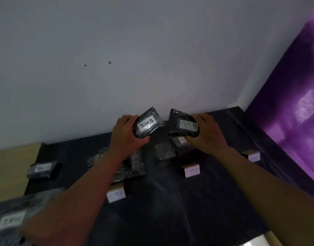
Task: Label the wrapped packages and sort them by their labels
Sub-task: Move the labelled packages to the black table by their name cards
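My left hand (125, 134) grips a black wrapped package (149, 124) with a white label reading "TIM B", held up above the table. My right hand (205, 132) grips a second black package (183, 125), also labelled "TIM B", beside the first. Below them a small pile of black packages (166, 151) lies behind a white card (192, 170) marked "TIM B". Another pile of packages (133, 166) lies behind a second white card (116, 194) whose writing is blurred.
A dark cloth (170, 201) covers the table against a pale wall. One labelled package (42, 169) lies at the left, another blurred one (10, 220) at the near left. A third card (253, 157) stands at the right. Purple fabric (294, 112) hangs at the right.
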### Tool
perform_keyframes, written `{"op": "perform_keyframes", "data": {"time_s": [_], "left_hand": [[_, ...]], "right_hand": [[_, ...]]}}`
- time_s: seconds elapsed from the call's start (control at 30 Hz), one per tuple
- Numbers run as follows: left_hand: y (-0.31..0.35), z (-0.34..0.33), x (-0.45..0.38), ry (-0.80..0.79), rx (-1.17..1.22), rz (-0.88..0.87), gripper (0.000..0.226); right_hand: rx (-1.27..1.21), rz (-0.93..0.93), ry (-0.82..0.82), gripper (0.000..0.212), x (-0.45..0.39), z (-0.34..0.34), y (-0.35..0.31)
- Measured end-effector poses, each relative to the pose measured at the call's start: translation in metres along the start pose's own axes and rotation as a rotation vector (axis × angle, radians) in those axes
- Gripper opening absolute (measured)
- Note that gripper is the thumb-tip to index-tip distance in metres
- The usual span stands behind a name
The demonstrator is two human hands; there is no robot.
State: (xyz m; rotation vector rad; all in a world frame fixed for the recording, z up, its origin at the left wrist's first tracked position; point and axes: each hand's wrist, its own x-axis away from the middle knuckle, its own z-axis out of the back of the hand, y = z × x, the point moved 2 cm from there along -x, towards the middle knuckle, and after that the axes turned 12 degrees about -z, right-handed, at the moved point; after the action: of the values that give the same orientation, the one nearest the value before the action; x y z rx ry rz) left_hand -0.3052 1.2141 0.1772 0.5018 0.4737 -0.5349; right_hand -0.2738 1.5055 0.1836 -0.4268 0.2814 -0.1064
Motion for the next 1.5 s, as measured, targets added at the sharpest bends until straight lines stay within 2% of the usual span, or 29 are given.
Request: {"op": "perform_keyframes", "data": {"time_s": [0.37, 0.53, 0.7, 0.97, 1.23, 1.5], "left_hand": [[0.053, -0.063, -0.034, 0.0, -0.096, 0.229, 0.088], [0.062, -0.08, -0.04, -0.058, -0.083, 0.227, 0.087], [0.062, -0.097, -0.042, -0.109, -0.047, 0.232, 0.087], [0.061, -0.13, -0.039, -0.265, 0.02, 0.223, 0.09], [0.069, -0.155, -0.046, -0.409, 0.065, 0.17, 0.091], [0.076, -0.171, -0.05, -0.502, 0.076, 0.154, 0.095]], "right_hand": [[-0.076, 0.204, -0.282, 0.088, -0.083, -0.023, 0.077], [-0.078, 0.233, -0.507, 0.097, -0.086, -0.049, 0.085], [-0.103, 0.234, -0.63, 0.097, -0.083, -0.072, 0.087], [-0.152, 0.162, -0.734, 0.088, -0.076, -0.094, 0.098], [-0.234, 0.076, -0.79, 0.127, -0.073, -0.094, 0.116], [-0.197, 0.076, -0.773, 0.131, -0.069, -0.088, 0.133]]}}
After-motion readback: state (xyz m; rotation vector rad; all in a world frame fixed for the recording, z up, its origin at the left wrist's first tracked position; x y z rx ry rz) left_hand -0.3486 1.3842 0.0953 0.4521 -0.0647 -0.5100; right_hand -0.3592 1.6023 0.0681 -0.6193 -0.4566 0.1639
